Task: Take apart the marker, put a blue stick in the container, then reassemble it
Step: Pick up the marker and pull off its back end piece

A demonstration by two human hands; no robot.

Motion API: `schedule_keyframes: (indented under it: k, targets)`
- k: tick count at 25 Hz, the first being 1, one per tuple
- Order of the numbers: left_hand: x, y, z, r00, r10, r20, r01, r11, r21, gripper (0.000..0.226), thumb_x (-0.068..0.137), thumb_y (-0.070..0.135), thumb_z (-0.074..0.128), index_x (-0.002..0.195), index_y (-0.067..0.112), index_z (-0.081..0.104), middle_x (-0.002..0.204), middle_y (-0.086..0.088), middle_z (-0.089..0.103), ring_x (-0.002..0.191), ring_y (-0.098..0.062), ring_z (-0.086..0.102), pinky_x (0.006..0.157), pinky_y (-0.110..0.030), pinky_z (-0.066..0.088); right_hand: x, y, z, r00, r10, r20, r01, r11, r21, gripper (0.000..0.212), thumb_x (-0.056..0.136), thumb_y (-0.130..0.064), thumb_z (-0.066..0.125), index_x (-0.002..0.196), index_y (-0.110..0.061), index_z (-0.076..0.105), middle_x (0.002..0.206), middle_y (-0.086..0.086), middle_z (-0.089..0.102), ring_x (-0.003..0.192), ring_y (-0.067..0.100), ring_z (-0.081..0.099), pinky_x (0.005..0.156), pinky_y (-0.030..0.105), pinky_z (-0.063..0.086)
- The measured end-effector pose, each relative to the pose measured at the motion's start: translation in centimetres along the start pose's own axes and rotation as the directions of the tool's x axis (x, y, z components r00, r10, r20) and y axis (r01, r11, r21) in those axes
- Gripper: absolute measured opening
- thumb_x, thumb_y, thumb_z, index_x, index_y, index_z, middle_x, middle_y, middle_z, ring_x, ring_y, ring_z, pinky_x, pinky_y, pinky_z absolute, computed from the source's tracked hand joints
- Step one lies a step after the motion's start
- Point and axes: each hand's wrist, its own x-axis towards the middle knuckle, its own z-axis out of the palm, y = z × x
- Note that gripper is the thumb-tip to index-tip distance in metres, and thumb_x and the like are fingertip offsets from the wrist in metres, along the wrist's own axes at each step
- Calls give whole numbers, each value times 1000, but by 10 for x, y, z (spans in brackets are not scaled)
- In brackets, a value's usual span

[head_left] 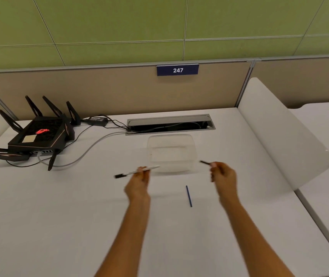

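Note:
My left hand [139,179] grips the marker body [135,172], a thin pale barrel with a black end pointing left, held level above the desk. My right hand [222,173] pinches a small black marker part [204,162] that sticks out to the upper left. The two pieces are apart, with a gap between them. A thin blue stick [189,196] lies on the white desk between my forearms. A clear plastic container [192,140] stands just behind my hands; I see nothing inside it.
A black router [37,134] with several antennas and its cables [91,145] fill the desk's back left. A cable slot [170,124] opens behind the container. A white curved divider [279,140] stands at the right, a beige partition [119,90] at the back.

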Motion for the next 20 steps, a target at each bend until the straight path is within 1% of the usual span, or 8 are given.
schedule_keyframes:
  k: [3,4,6,9,12,13,16,20]
  targets:
    - [27,48,-31,994,110,18,-111,991,75,8,87,8,66,86,0,66,93,-13,69,75,-16,72,66,-22,59,30,9,-66,989,38,-146,-35,999,26,10,89,-14,62,82,-14,69,64,4,62,46,9,52,56,29,47]
    - [28,52,-35,994,103,34,-106,986,130,11,85,11,68,90,1,68,94,-12,71,81,-17,73,72,-24,60,33,14,-75,988,70,-140,-68,998,16,8,88,-15,64,82,-18,70,67,5,64,50,13,55,59,31,50]
    - [23,42,-30,995,80,62,-90,982,168,14,85,12,68,94,1,69,95,-11,72,86,-19,72,76,-24,59,31,29,-65,986,126,-110,-128,992,-16,5,85,-15,67,87,-15,72,72,7,67,55,19,58,62,34,52]
    - [12,17,-17,996,31,81,-45,983,179,17,86,9,66,99,-3,67,95,-13,70,87,-21,69,75,-24,59,19,53,-41,975,201,-90,-210,973,-97,12,82,-11,69,93,-7,73,75,8,70,58,20,63,61,32,53]
    - [13,7,-21,997,14,73,-29,978,207,14,87,10,65,95,0,68,94,-12,71,86,-20,70,86,-30,55,12,75,-35,965,253,-72,-263,941,-214,13,82,-11,69,94,-7,73,79,8,72,70,25,67,71,39,57]
    - [13,5,-23,997,10,75,-27,974,224,12,87,10,65,94,1,69,94,-11,71,86,-20,70,89,-31,52,10,80,-34,963,261,-72,-271,925,-266,13,83,-12,68,95,-7,73,81,8,72,75,26,67,73,39,57]
    - [13,-3,-25,997,-4,76,-15,968,252,12,87,10,66,94,1,69,94,-11,71,89,-22,70,92,-32,50,5,90,-29,965,254,-70,-259,865,-429,13,85,-12,66,95,-10,73,80,5,69,75,23,63,66,31,48]
    - [13,-11,-29,996,1,88,-26,961,277,18,87,9,66,100,-2,69,96,-11,71,91,-24,69,95,-34,49,0,99,-23,970,238,-42,-224,820,-526,16,84,-6,62,96,-7,72,89,10,69,77,23,60,67,31,46]
